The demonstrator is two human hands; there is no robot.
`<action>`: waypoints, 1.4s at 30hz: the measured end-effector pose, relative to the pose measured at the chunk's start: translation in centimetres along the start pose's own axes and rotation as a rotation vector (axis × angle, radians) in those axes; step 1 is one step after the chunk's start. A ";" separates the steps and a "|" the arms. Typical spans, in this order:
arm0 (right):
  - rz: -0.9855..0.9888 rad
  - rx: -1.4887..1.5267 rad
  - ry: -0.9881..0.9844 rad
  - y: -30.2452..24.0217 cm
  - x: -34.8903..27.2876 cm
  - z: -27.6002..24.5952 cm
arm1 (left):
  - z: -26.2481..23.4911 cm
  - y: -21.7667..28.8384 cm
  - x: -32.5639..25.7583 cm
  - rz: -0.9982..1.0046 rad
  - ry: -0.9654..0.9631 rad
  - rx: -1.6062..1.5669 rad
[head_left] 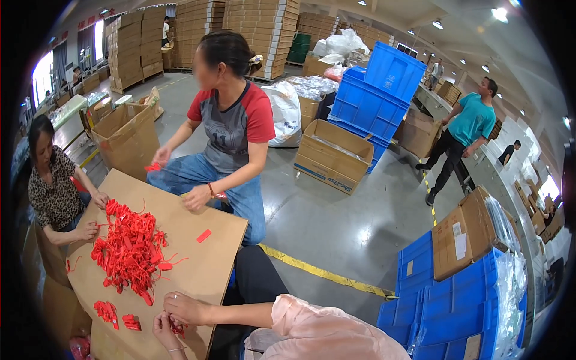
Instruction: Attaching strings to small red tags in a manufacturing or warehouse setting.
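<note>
My right hand (185, 308) reaches in from a pink sleeve and my left hand (163, 332) sits just below it. Both pinch a small bunch of red plastic ties (177, 327) at the near edge of a cardboard sheet (204, 270). A large loose pile of red ties (131, 249) lies in the middle of the sheet, just beyond my hands. Two small sorted bundles (107, 312) (132, 322) lie to the left of my hands. A single red piece (204, 236) lies apart on the right.
A person in a red and grey shirt (231, 129) sits across the sheet handling ties. A person in a spotted top (54, 186) works at the left. Blue crates (444, 306) stand at my right, cardboard boxes (333, 156) on the floor beyond.
</note>
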State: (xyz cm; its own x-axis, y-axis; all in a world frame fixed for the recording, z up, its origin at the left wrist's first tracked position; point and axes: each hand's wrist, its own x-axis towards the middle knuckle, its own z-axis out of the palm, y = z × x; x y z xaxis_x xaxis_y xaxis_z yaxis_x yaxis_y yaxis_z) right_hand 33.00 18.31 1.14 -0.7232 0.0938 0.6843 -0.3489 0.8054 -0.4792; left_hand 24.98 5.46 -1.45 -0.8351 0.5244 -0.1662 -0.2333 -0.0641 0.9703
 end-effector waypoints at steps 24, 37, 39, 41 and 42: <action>0.765 1.005 -0.224 1.5 -1.3 2.0 | -1.8 1.2 -1.1 0.016 -0.178 0.162; 0.304 0.267 -0.163 -0.5 -0.9 1.8 | -2.3 -0.3 -1.0 -0.082 0.006 -0.081; 0.267 0.132 -0.113 -0.3 -1.2 1.5 | -1.3 -0.2 -1.2 -0.064 0.015 -0.065; 0.457 0.400 -0.130 -1.2 -0.9 0.8 | -1.1 0.4 -1.7 -0.049 0.031 -0.050; 0.672 0.636 -0.130 -1.5 -0.7 0.4 | -1.1 0.7 -1.9 -0.042 -0.006 -0.023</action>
State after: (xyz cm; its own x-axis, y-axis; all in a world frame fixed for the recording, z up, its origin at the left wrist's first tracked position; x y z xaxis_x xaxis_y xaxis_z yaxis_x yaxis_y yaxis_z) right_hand 33.77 16.83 1.14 -0.9391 0.3271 0.1056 -0.0658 0.1306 -0.9893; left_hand 25.86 3.53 -0.64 -0.8212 0.5325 -0.2052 -0.2792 -0.0613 0.9583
